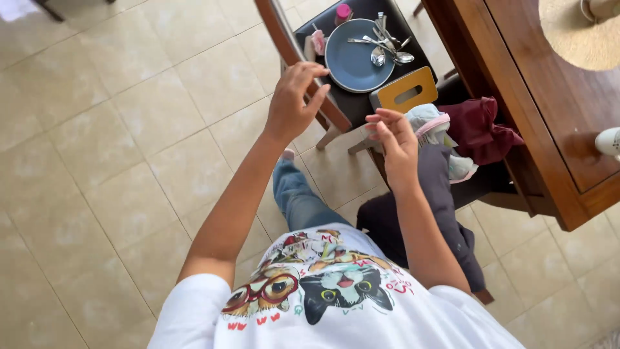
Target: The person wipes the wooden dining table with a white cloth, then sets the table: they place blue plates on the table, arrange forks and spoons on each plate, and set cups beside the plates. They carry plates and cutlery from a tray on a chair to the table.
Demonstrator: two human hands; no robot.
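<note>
My left hand [292,100] is raised with its fingers spread, just over the wooden back rail of a dark-seated chair [361,100]; whether it touches the rail I cannot tell. My right hand [394,139] hovers with loosely curled fingers and holds nothing, beside a pile of clothes [452,132] on a nearer chair. On the dark seat lies a blue plate [355,61] with several spoons and forks [386,44] on it. A wooden box with a slot [405,89] stands at the seat's near edge.
A brown wooden table [549,110] fills the right side, with a round woven mat [581,32] on it. A dark garment [445,213] hangs over the nearer chair. Small pink items [318,40] lie by the plate. Beige floor tiles [116,142] spread to the left.
</note>
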